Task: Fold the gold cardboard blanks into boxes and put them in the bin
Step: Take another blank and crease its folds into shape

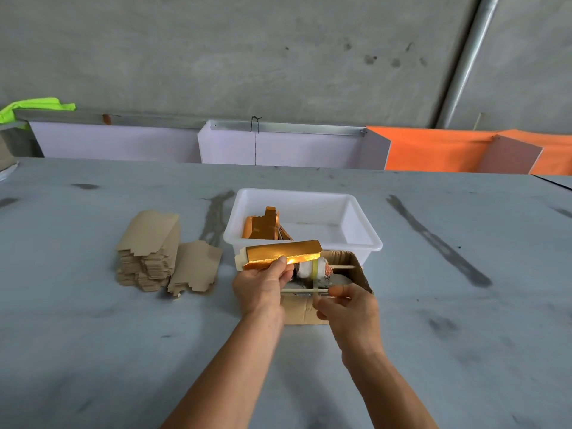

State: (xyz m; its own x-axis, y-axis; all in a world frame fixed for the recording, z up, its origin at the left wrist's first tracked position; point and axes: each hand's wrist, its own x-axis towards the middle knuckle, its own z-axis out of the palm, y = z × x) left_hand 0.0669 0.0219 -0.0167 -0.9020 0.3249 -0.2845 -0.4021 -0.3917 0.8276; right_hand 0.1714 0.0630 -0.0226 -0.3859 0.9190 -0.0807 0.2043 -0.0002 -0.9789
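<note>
Now, step in hand: closing up one gold blank (283,253) into a box, judged from its half-folded, long flat shape held above the near rim of the white bin (362,243).
Left hand (263,289): fingers and thumb pinched together on the lower edge of the gold blank, thumb on the shiny face; the grip looks firm but sits near one end only.
Right hand (348,305): fingertips closed on a thin wooden stick (305,291) that lies across a small open cardboard carton (359,275); a yellow band (314,274) runs up from the stick towards a pale wrapped roll (312,269).
Purpose of stick and band: cannot tell for certain; probably tape or a tie for fastening the box.
Doing it well: hold the blank level with the flap at the left end free, draw the band taut before bringing it to the gold face, and keep the thumb off the seam.
Risk: a one-ended pinch lets the far end sag or spring open.
Bin contents: a few folded gold pieces (263,226) stand at its left side; the rest is bare.
Supply: a stack of flat blanks (148,258), brown side up, lies to the left of the bin on the grey table (93,335), with one loose blank (195,264) leaning beside it.
Progress: early, going by the tall stack.
</note>
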